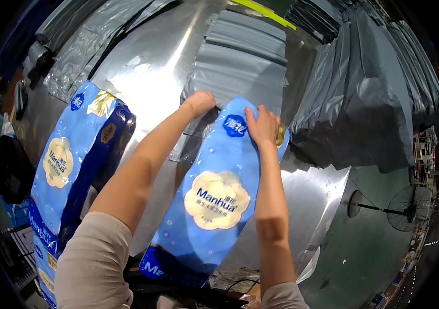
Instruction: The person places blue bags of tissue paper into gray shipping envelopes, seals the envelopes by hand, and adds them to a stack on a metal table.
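A long light-blue plastic-wrapped pack [178, 206] with a cream, cloud-shaped label lies slantwise in front of me, its far end touching the stack of grey plastic mailing bags [240, 67]. My right hand [264, 125] grips the pack's far end, thumb on the upper face and fingers around the right corner. To the left, my left hand [199, 103] is closed at the near left edge of the top grey bag, pinching it. Its fingertips are partly hidden. Below that hand a dark fold of the bag shows beside the pack.
Another blue pack [62, 154] stands at the left, above a further one [46, 270]. More grey bags hang over the metal table's [142, 67] right side [353, 103] and lie at far left [90, 51]. A yellow strip [265, 13] runs along the back. A fan [407, 208] stands on the green floor.
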### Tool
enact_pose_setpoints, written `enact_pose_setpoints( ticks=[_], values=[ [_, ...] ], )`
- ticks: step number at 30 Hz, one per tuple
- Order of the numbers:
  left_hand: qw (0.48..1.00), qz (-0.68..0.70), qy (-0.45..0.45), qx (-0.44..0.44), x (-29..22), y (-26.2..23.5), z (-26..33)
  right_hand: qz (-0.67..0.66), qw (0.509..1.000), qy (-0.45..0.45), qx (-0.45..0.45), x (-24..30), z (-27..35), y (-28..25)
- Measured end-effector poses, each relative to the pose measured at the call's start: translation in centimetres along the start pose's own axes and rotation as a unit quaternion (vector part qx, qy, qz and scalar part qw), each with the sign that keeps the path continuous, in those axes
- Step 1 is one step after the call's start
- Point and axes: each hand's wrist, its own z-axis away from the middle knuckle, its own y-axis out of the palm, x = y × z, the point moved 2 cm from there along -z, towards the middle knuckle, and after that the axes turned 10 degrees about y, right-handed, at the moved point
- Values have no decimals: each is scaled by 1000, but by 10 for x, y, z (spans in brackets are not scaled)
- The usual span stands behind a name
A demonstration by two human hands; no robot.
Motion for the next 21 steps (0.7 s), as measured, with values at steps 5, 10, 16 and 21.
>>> enact_pose_setpoints(
  ticks=[5, 10, 16, 21],
  values=[
    [963, 223, -99, -112, 67, -62, 6, -135, 986, -60, -83, 77, 8, -10],
    [988, 41, -17, -151, 44, -102, 1, -71, 992, 80, -60, 71, -43, 37],
    [919, 86, -100, -372, 23, -67, 73, -59, 987, 39, -143, 9, -42, 9],
    [732, 441, -392, -341, -12, 12, 41, -434, 845, 312, -20, -171, 18, 127]
  ],
)
